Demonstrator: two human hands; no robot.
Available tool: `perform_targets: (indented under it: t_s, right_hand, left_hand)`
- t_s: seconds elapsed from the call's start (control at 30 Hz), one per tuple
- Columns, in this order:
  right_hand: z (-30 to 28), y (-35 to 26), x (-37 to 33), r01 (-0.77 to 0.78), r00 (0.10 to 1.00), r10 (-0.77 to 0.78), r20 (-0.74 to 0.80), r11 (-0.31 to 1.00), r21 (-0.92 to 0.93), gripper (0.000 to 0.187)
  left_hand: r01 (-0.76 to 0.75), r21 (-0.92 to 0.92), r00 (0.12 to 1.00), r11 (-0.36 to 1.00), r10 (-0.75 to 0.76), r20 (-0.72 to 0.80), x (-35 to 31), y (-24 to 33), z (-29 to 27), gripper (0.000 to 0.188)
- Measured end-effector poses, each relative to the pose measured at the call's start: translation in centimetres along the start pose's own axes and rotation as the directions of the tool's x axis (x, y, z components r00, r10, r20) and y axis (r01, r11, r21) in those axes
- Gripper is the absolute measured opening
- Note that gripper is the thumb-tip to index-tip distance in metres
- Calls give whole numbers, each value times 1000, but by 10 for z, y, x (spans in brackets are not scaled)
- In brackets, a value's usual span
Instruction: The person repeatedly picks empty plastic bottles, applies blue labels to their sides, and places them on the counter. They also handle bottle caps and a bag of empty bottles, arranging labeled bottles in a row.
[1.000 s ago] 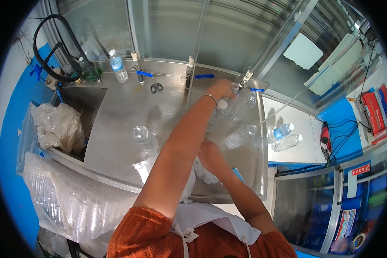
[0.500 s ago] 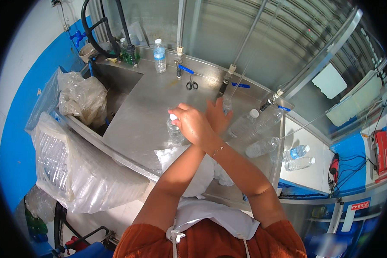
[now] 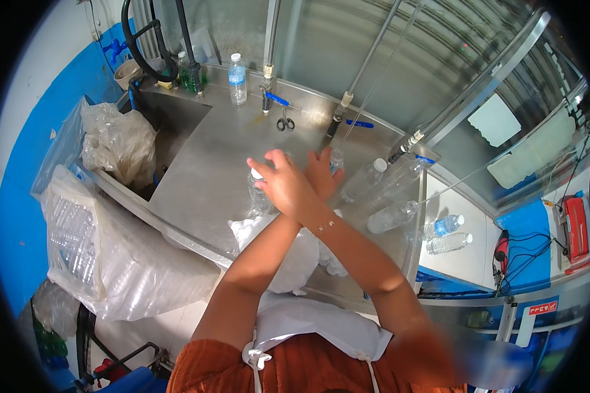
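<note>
My forearms cross over the steel counter [image 3: 196, 177]. On the left side of the crossing, my right hand [image 3: 283, 187] has its fingers apart, just over a clear plastic bottle with a white cap [image 3: 257, 196], which it partly hides. My left hand [image 3: 321, 175] lies beyond the crossing to the right, fingers spread, beside a clear bottle [image 3: 336, 159] with a thin tube running down toward it. I cannot tell whether those fingers touch it. Right of that stands a white-capped clear bottle [image 3: 367, 180]. Another clear bottle [image 3: 393, 216] lies with a thin tube at its mouth.
A white cloth [image 3: 288, 268] is bunched under my forearms. Scissors [image 3: 286, 122] and blue-handled taps [image 3: 277, 99] line the back, near a labelled bottle [image 3: 237, 82]. At left are a sink holding a plastic bag [image 3: 118, 144] and a large sack of bottles [image 3: 124, 242]. Two bottles [image 3: 446, 226] lie right.
My right hand has let go of the white-capped bottle, and its fingers have spread. My left hand's fingers are still apart near the tubed bottle. The whole view has shifted slightly.
</note>
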State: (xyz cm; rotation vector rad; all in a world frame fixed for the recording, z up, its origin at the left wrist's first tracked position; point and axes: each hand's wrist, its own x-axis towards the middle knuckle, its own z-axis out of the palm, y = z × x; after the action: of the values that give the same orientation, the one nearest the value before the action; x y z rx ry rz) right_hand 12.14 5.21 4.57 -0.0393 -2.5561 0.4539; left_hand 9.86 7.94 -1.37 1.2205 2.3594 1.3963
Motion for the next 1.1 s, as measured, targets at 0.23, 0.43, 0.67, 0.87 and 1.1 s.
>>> perform_targets:
  t_s: [0.23,0.43,0.67,0.87,1.1]
  right_hand:
    - [-28,84,-52,-241,803,247,-542,967,83,70]
    - [-5,128,-64,-425,857,496,-139,834,353,69]
    - [-18,144,-66,-563,714,663,223,357,745,52]
    - [20,150,-111,-362,462,366,807,-753,549,55]
    - [-31,133,-103,-257,579,214,787,-868,425,62]
  left_hand:
    - [-18,-57,992,998,25,127,-28,-7,-30,88]
    - [176,-130,945,976,-131,301,-90,-4,-99,72]
    - [396,-767,913,505,-309,267,-110,-41,-147,48]
    - [393,-820,874,417,-447,191,-117,-59,-151,42]
    - [369,-816,873,444,-468,140,-119,-62,-138,41]
